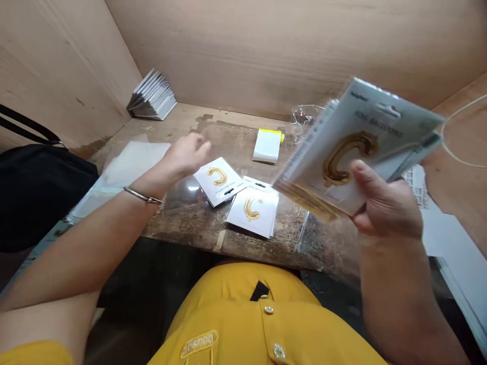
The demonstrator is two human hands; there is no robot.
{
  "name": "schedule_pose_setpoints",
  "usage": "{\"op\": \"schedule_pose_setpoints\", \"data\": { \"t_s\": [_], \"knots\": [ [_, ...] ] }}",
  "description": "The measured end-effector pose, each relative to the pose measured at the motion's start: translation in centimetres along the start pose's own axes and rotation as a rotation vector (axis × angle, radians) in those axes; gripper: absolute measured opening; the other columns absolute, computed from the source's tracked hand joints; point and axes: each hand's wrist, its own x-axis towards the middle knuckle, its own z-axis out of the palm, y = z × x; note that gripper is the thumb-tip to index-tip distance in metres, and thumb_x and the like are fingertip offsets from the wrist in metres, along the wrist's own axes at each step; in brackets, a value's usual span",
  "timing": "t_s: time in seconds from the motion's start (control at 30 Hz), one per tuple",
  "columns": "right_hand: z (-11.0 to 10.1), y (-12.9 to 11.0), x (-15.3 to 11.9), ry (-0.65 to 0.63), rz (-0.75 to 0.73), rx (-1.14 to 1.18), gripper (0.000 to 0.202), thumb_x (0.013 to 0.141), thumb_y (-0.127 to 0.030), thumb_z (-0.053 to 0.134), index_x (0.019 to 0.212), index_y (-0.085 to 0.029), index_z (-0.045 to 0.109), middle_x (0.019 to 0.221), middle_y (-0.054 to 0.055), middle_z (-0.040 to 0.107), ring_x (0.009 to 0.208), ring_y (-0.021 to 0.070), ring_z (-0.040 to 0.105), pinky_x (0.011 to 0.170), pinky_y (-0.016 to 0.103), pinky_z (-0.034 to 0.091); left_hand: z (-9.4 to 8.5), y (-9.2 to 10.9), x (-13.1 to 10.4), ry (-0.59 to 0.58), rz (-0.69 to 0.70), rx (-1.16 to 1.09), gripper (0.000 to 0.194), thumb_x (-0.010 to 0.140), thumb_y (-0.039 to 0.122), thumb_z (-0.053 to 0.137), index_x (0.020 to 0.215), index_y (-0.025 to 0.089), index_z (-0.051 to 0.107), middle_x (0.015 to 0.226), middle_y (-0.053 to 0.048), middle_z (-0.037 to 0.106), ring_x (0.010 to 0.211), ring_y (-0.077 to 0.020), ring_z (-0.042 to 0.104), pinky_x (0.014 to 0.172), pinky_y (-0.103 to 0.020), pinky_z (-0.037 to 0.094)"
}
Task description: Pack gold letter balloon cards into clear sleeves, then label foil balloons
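My right hand (388, 205) grips a thick stack of foil balloon packs (357, 147), raised above the right side of the table, the thumb on the front pack with its gold C-shaped picture. My left hand (190, 152) is over the left middle of the table, blurred, with the fingers partly curled; I cannot tell whether anything is between them. Just to its right, a white balloon pack (217, 177) lies at an angle. Its corner meets a small pile of similar packs (254, 210) near the table's front edge.
On the wooden table (182, 223) lie clear plastic sleeves (133, 159) at left and a white pad with a yellow edge (267, 145) at the back. A fanned stack (154, 99) stands in the back left corner. A black bag (41, 192) is at far left.
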Motion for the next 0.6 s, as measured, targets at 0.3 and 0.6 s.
{"op": "schedule_pose_setpoints", "data": {
  "t_s": [0.3,0.6],
  "knots": [
    [-3.2,2.4,-1.0,0.065,0.173,0.001,0.050,0.053,-0.022,0.086,0.100,-0.021,0.069,0.124,0.012,0.064,0.110,0.0335,0.062,0.089,0.049,0.055,3.4,-7.3,3.1,-0.143,-0.076,-0.266,0.029,0.063,0.037,0.076,0.081,0.015,0.068,0.088,-0.002,0.071,0.126,-0.0260,0.051,0.104,-0.031,0.035],
    [-4.5,2.6,-1.0,0.078,0.210,-0.044,0.059,0.050,-0.023,0.087,0.105,-0.024,0.067,0.126,0.011,0.063,0.113,0.0350,0.060,0.088,0.049,0.054,-1.6,-5.0,4.4,-0.400,-0.025,-0.463,0.014,0.071,0.013,0.070,0.085,0.012,0.066,0.077,-0.003,0.068,0.071,-0.0149,0.063,0.069,-0.027,0.047]
  ]
}}
